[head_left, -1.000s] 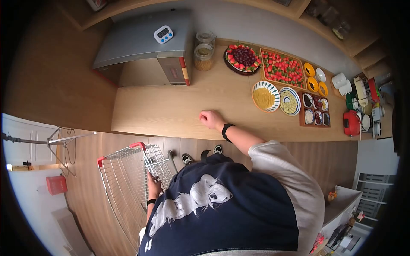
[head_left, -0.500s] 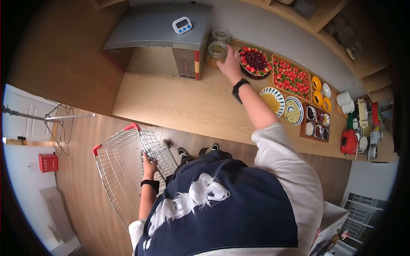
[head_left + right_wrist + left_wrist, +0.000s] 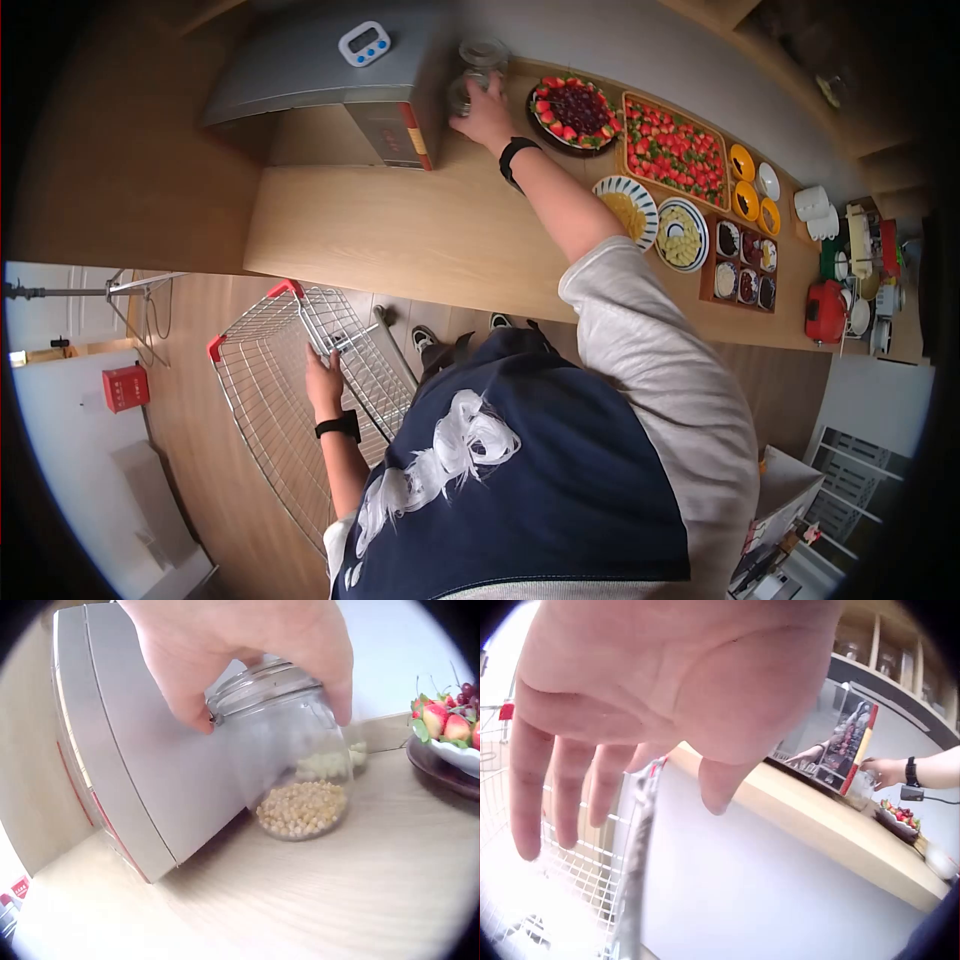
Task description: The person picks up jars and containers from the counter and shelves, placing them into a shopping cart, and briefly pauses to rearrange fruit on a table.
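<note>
My right hand (image 3: 487, 118) grips a glass jar (image 3: 281, 754) round its top, thumb and fingers on either side of the lid. Yellow kernels (image 3: 302, 810) cover the jar's bottom, and it leans slightly beside the grey oven-like box (image 3: 142, 742). A second glass jar (image 3: 484, 52) stands behind it, mostly blocked by the hand and first jar in the right wrist view. Down at the left, my left hand (image 3: 322, 385) is over the wire shopping cart (image 3: 250, 350). Its fingers (image 3: 568, 795) hang straight in the left wrist view, holding nothing.
Right of the jars stand a fruit bowl (image 3: 575, 112), a strawberry tray (image 3: 626, 150), two patterned bowls and a divided box (image 3: 711, 285). A white timer (image 3: 364, 44) lies on the grey box. The counter's front edge (image 3: 420, 292) runs above the cart.
My right hand has gone from the counter's front up to the jars and now grips the front one. My left hand has shifted left and forward over the cart.
</note>
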Action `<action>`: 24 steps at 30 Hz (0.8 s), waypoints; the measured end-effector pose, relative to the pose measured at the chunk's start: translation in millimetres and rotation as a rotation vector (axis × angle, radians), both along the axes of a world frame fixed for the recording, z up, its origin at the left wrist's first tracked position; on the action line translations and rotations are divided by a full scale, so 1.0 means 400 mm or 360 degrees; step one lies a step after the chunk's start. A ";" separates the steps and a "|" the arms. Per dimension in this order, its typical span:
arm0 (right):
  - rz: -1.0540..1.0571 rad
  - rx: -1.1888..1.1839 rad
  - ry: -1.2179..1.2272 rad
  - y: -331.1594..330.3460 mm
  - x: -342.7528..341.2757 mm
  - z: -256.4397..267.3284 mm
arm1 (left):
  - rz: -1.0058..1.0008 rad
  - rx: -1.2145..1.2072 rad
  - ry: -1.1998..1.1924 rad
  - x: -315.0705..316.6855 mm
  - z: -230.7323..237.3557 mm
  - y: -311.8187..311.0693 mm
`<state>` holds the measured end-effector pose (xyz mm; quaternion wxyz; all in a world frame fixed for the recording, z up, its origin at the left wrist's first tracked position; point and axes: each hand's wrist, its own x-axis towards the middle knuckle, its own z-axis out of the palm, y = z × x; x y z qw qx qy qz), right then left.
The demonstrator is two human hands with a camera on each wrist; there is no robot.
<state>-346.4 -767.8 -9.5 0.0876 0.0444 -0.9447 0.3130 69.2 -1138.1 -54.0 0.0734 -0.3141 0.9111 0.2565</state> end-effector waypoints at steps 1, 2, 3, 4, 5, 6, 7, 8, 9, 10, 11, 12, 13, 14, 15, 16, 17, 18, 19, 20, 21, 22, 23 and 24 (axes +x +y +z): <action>0.0098 0.0015 -0.0032 0.010 0.017 0.006 | 0.0037 -0.0152 0.0010 -0.010 0.041 0.029; 0.0171 0.0005 0.0011 0.022 0.032 0.002 | -0.0023 -0.0143 0.0164 -0.013 0.060 0.045; 0.0164 0.0001 0.0006 0.033 0.050 -0.004 | -0.0030 -0.0146 0.0159 -0.029 0.101 0.072; 0.0225 0.0008 0.0001 0.043 0.070 -0.007 | -0.0108 -0.0064 0.0255 -0.051 0.144 0.100; 0.0286 0.0015 0.0003 0.050 0.091 -0.006 | -0.0185 0.0019 0.0358 -0.078 0.176 0.128; 0.0280 0.0058 -0.0026 0.055 0.123 0.001 | -0.0257 0.0025 0.0483 -0.106 0.196 0.153; 0.0270 0.0057 -0.0016 0.063 0.158 0.008 | -0.0267 0.0024 0.0493 -0.136 0.216 0.182; 0.0303 0.0048 -0.0065 0.071 0.197 0.017 | -0.0305 0.0154 0.0570 -0.172 0.247 0.222; 0.0337 0.0036 -0.0118 0.079 0.233 0.024 | -0.0343 0.0284 0.0642 -0.208 0.263 0.259; 0.0327 0.0033 -0.0117 0.086 0.265 0.027 | -0.0461 0.0311 0.0721 -0.243 0.259 0.289; 0.0394 0.0050 -0.0083 0.091 0.296 0.028 | -0.0579 0.0337 0.0796 -0.279 0.256 0.319; 0.0456 0.0063 -0.0055 0.096 0.328 0.027 | -0.0619 0.0390 0.0757 -0.318 0.271 0.367; 0.0437 0.0050 -0.0073 0.101 0.360 0.024 | -0.0664 0.0445 0.0707 -0.351 0.285 0.410; 0.0530 0.0050 -0.0092 0.108 0.385 0.025 | -0.0692 0.0442 0.0685 -0.383 0.277 0.435; 0.0614 0.0050 -0.0099 0.117 0.404 0.043 | -0.0933 0.0258 0.0744 -0.420 0.260 0.456; 0.0700 0.0108 -0.0147 0.133 0.421 0.067 | -0.1176 0.0076 0.0802 -0.450 0.244 0.478; 0.0665 0.0093 -0.0157 0.151 0.431 0.078 | -0.1212 0.0079 0.0787 -0.469 0.231 0.500; 0.0801 -0.0004 -0.0309 0.168 0.434 0.086 | -0.1250 0.0059 0.0685 -0.490 0.220 0.520; 0.0943 -0.0102 -0.0455 0.184 0.431 0.088 | -0.1281 0.0036 0.0587 -0.507 0.207 0.534; 0.0921 -0.0191 -0.0320 0.198 0.428 0.082 | -0.1260 0.0128 0.0470 -0.520 0.195 0.545; 0.0908 -0.0199 -0.0312 0.217 0.413 0.081 | -0.1276 0.0121 0.0470 -0.530 0.186 0.548; 0.0885 -0.0192 -0.0238 0.241 0.386 0.083 | -0.1291 0.0130 0.0491 -0.538 0.179 0.550; 0.0867 -0.0183 -0.0170 0.262 0.357 0.097 | -0.1298 0.0144 0.0510 -0.541 0.176 0.555; 0.0813 -0.0157 -0.0143 0.279 0.321 0.117 | -0.1299 -0.0009 0.0494 -0.545 0.191 0.568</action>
